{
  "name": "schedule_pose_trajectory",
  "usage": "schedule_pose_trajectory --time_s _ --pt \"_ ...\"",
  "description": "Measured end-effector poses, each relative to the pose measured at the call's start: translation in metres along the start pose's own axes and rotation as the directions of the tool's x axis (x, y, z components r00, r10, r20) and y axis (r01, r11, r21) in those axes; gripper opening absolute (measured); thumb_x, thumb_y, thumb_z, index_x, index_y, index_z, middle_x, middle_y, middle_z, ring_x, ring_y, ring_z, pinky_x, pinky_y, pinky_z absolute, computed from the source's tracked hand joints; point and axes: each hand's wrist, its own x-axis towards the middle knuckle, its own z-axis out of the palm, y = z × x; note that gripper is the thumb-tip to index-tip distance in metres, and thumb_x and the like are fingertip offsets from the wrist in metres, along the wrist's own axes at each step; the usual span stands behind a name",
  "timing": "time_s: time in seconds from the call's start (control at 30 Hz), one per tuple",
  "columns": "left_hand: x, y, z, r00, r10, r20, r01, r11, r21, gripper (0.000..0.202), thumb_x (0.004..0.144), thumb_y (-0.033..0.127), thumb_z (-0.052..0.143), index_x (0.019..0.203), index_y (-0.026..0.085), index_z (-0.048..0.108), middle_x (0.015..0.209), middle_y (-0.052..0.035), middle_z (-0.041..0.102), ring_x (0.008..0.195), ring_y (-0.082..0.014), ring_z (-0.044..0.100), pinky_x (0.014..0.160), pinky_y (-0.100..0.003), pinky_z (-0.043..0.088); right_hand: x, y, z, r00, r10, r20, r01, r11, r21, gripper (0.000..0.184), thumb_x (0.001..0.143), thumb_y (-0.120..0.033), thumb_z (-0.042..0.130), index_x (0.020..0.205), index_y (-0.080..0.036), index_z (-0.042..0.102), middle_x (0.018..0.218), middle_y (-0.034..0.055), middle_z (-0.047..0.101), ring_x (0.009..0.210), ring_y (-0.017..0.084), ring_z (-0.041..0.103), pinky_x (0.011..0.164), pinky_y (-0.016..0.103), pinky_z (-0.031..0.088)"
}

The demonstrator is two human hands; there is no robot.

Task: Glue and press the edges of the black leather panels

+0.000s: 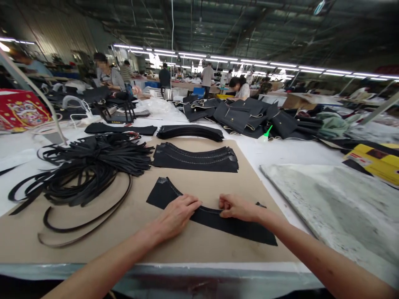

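Note:
A curved black piece of leather-like material [237, 227] lies on the brown board in front of me, its concave edge facing away. My left hand [180, 209] rests flat on its middle, with the fingers stretched along the curved edge. Farther right, my right hand [237, 207] is closed in a pinch at that same edge, where a narrow strip runs along it. The fingertips hide the exact grip. Just behind lies a stack of similar curved black pieces [196, 164] with stitch-like marks along their curves.
A tangled bundle of black straps [84, 174] lies left on the brown board [140, 249]. Behind are another curved stack [190, 132], a green-tipped bottle [265, 135] and piled black panels [243, 114]. A pale stone slab [336, 199] lies right. People work farther back.

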Motion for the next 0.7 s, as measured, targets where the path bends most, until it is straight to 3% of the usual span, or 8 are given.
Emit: schedule_pose_trajectory --time_s 0.13,0.23,0.33,0.43,0.53,0.7 --pt "0.010 0.012 0.009 0.998 0.031 0.055 -0.031 0.999 0.012 0.035 0.092 0.014 0.036 0.121 0.021 0.054 0.115 -0.0058 0.060 0.107 -0.0183 0.053 0.097 -0.032 0.044 -0.010 0.005 0.012 0.980 -0.089 -0.179 0.084 0.996 -0.040 0.031 0.066 -0.018 0.064 0.094 -0.020 0.051 0.085 -0.0010 0.055 0.077 0.015 0.051 0.069 0.027 0.038" --pt "0.011 0.016 0.016 0.998 0.007 0.062 -0.009 1.000 0.022 0.034 0.092 0.013 0.036 0.119 0.022 0.056 0.113 -0.0052 0.060 0.105 -0.0182 0.054 0.096 -0.031 0.045 -0.020 0.005 0.018 0.937 -0.233 -0.259 0.207 0.970 -0.123 0.035 0.069 -0.012 0.059 0.102 -0.022 0.056 0.094 0.0012 0.054 0.088 0.017 0.051 0.080 0.029 0.039" --pt "0.011 0.018 0.019 0.998 -0.008 0.063 0.006 0.999 0.033 0.035 0.092 0.013 0.036 0.120 0.022 0.055 0.110 -0.0045 0.061 0.103 -0.0180 0.054 0.094 -0.030 0.045 -0.028 0.003 0.024 0.897 -0.369 -0.244 0.315 0.920 -0.235 0.046 0.072 -0.003 0.045 0.110 -0.025 0.059 0.098 0.0028 0.055 0.095 0.017 0.051 0.087 0.031 0.038" --pt "0.011 0.022 0.019 0.997 -0.001 0.080 -0.005 0.997 0.076 0.034 0.092 0.012 0.037 0.121 0.021 0.053 0.109 -0.0046 0.061 0.101 -0.0185 0.053 0.093 -0.030 0.045 -0.033 -0.001 0.032 0.876 -0.444 -0.188 0.348 0.852 -0.391 0.056 0.075 0.000 0.038 0.120 -0.028 0.055 0.103 0.0037 0.056 0.095 0.018 0.050 0.086 0.034 0.036" --pt "0.012 0.026 0.020 0.994 0.033 0.104 -0.051 0.984 0.171 0.033 0.092 0.014 0.039 0.122 0.015 0.051 0.109 -0.0071 0.061 0.098 -0.0201 0.054 0.092 -0.032 0.046 -0.034 -0.004 0.039 0.862 -0.478 -0.167 0.330 0.780 -0.532 0.047 0.084 -0.006 0.039 0.124 -0.027 0.051 0.102 0.0038 0.057 0.091 0.019 0.049 0.083 0.036 0.034" --pt "0.010 0.032 0.026 0.994 0.072 0.087 -0.093 0.960 0.266 0.030 0.091 0.015 0.042 0.119 0.012 0.052 0.105 -0.0091 0.062 0.096 -0.0222 0.055 0.092 -0.037 0.045 -0.029 -0.007 0.049 0.834 -0.523 -0.179 0.269 0.667 -0.695 0.031 0.089 -0.010 0.042 0.115 -0.020 0.054 0.099 0.0045 0.058 0.090 0.020 0.048 0.078 0.037 0.029"
